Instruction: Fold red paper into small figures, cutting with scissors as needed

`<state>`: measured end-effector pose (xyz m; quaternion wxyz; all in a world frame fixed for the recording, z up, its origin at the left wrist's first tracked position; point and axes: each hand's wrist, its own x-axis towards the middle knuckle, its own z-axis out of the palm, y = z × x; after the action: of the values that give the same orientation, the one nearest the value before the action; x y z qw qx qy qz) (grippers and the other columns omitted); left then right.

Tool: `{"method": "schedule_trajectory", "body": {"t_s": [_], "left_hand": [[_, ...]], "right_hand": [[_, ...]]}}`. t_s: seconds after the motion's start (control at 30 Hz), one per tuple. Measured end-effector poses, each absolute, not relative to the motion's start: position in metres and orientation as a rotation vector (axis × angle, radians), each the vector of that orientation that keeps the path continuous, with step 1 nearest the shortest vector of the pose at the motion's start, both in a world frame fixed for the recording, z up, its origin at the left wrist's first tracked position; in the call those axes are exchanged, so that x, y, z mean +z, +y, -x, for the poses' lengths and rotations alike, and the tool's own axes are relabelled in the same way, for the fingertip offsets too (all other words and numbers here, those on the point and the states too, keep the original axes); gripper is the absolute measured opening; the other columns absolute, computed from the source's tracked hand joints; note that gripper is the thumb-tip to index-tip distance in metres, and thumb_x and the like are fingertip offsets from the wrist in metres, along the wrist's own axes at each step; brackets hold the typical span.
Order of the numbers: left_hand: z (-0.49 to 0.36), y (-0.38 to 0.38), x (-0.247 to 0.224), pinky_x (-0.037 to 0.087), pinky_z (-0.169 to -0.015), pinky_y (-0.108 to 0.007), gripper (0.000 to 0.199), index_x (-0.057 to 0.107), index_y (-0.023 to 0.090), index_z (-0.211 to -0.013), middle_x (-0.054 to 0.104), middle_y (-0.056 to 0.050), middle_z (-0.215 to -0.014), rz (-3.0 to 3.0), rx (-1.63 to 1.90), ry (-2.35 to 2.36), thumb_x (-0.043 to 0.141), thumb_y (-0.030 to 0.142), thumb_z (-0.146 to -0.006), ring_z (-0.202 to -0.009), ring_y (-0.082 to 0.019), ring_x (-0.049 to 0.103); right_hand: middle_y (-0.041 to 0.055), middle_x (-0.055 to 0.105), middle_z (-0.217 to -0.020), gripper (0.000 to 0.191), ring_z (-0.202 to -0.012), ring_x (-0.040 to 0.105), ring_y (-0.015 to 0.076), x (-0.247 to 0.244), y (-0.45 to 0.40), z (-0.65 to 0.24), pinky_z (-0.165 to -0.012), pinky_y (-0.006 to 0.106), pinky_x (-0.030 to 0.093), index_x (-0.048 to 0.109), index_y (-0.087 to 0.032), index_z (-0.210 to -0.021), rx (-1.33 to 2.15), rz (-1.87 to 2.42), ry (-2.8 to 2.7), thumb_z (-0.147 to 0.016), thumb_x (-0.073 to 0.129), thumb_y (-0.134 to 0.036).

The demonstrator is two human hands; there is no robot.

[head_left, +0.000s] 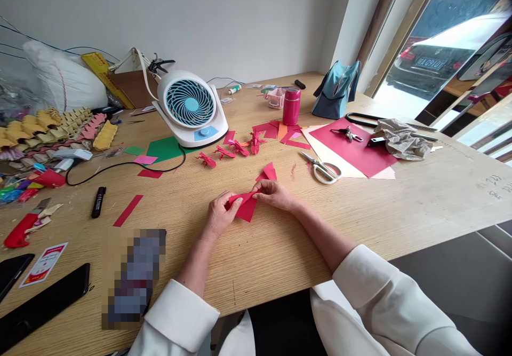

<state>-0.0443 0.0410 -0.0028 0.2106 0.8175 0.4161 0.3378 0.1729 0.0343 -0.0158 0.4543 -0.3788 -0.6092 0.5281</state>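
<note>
Between my two hands is a piece of red paper [245, 212], partly folded, with a flap hanging down toward the table. My left hand [221, 212] pinches its left end, thumb on top. At its upper right corner, the thumb and fingers of my right hand [274, 194] are closed on it. Just beyond my right hand lies another red paper piece [269, 172]. Farther back, several small folded red paper figures [226, 153] stand in a slanting row. Silver-handled scissors [325, 172] lie partly open to the right, touching the paper stack's edge.
A white fan [190, 105] stands behind the figures, its black cord [120, 165] curving left. Right of it are a pink bottle [292, 107], a blue bag [336, 92] and red sheets [360, 150] under keys. Phones [48, 305], a marker [98, 202] and a red-handled cutter [24, 229] lie left.
</note>
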Motion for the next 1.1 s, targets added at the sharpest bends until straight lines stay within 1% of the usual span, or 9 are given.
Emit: {"method": "schedule_trajectory", "body": {"t_s": [0.1,0.23,0.47,0.67,0.9,1.1], "left_hand": [[0.0449,0.0415,-0.002,0.039,-0.06,-0.023,0.026,0.057,0.018,-0.075,0.056,0.001,-0.068,-2.232,0.933,1.175,0.053,0.038,-0.091,-0.062,-0.012,0.05],[0.0458,0.0413,-0.0022,0.041,-0.06,-0.022,0.024,0.058,0.018,-0.078,0.059,0.001,-0.07,-2.183,0.911,1.184,0.054,0.038,-0.089,-0.062,-0.012,0.052],[0.0447,0.0373,0.0014,0.046,-0.068,-0.025,0.014,0.057,0.02,-0.085,0.065,0.0,-0.08,-2.199,0.895,1.195,0.057,0.033,-0.087,-0.072,-0.014,0.06],[0.0424,0.0357,0.0011,0.045,-0.074,-0.028,0.003,0.055,0.022,-0.086,0.066,-0.001,-0.085,-2.33,0.862,1.183,0.055,0.024,-0.087,-0.078,-0.017,0.061],[0.0414,0.0357,0.0004,0.045,-0.074,-0.029,0.016,0.056,0.021,-0.081,0.063,-0.002,-0.08,-2.445,0.839,1.07,0.051,0.029,-0.093,-0.078,-0.017,0.059],[0.0426,0.0344,0.0028,0.046,-0.076,-0.029,0.018,0.06,0.02,-0.079,0.065,-0.004,-0.088,-2.481,0.831,1.014,0.052,0.026,-0.094,-0.084,-0.017,0.061]], "right_hand": [[0.0021,0.064,-0.079,0.04,-0.071,0.057,0.0127,-0.0165,0.0357,-0.1733,-0.066,0.026,0.046,0.061,-0.016,-0.083,1.317,0.931,-1.47,-0.073,0.077,-0.052],[0.0017,0.063,-0.075,0.041,-0.067,0.055,0.0121,-0.0166,0.0361,-0.1744,-0.062,0.025,0.044,0.06,-0.016,-0.08,1.293,0.968,-1.49,-0.073,0.076,-0.053],[0.0005,0.06,-0.071,0.04,-0.062,0.05,0.0106,-0.015,0.0334,-0.1752,-0.058,0.024,0.039,0.062,-0.015,-0.08,1.227,1.019,-1.574,-0.076,0.074,-0.054],[-0.0016,0.054,-0.066,0.042,-0.058,0.043,0.0094,-0.0149,0.0324,-0.1745,-0.054,0.023,0.032,0.061,-0.015,-0.078,1.189,1.036,-1.629,-0.077,0.07,-0.055],[-0.0032,0.051,-0.064,0.042,-0.057,0.04,0.0082,-0.0128,0.0306,-0.1732,-0.052,0.023,0.03,0.06,-0.014,-0.078,1.236,1.011,-1.645,-0.074,0.074,-0.054],[-0.0023,0.053,-0.066,0.042,-0.059,0.042,0.0088,-0.0112,0.0289,-0.1727,-0.054,0.022,0.032,0.06,-0.014,-0.078,1.208,1.026,-1.682,-0.077,0.071,-0.054]]}}
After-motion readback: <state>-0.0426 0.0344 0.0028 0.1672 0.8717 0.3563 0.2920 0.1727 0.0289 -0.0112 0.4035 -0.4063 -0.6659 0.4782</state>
